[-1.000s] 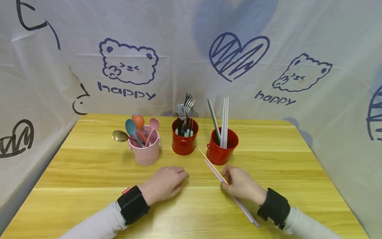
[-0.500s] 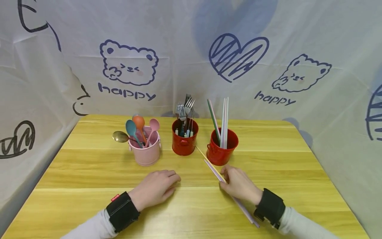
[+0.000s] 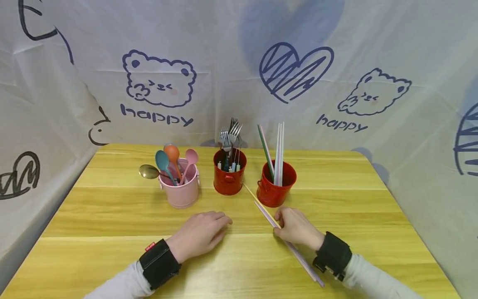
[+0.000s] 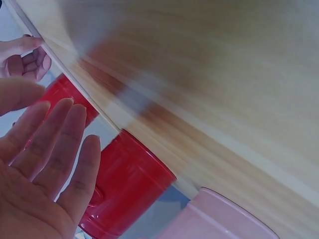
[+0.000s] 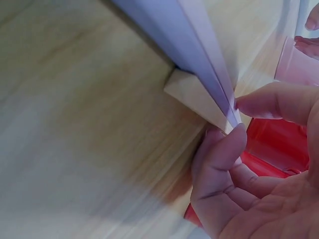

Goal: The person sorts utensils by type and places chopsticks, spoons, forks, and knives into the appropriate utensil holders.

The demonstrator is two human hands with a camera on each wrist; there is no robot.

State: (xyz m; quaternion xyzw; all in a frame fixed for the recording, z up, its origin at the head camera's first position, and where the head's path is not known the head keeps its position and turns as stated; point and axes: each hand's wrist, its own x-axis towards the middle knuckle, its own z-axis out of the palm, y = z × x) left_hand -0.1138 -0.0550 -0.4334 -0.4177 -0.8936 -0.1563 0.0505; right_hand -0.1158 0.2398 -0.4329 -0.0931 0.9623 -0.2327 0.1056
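My right hand (image 3: 297,227) pinches the chopsticks lying slanted on the table, its thumb and fingertips on either side of them. Among them are pale purple chopsticks (image 3: 304,265) and a yellow chopstick (image 3: 252,194) that reaches farther toward the back. Close up in the right wrist view, the purple chopsticks (image 5: 167,32) lie beside the yellow one's blunt end (image 5: 194,94). Relaxed and holding nothing, my left hand (image 3: 201,234) is over the table to the left, palm showing in the left wrist view with its fingers (image 4: 57,144) loosely extended.
Beyond my right hand stands a red bucket (image 3: 274,195) of upright chopsticks (image 3: 279,158). Left of it are another red bucket (image 3: 228,182) with forks (image 3: 233,133) and a pink bucket (image 3: 181,195) with spoons (image 3: 162,160). A printed white cloth (image 3: 224,50) hangs behind the table.
My left hand drew back leftward, then came slightly right again. The right hand shifted only a little to the left; the chopsticks stay in about the same place.
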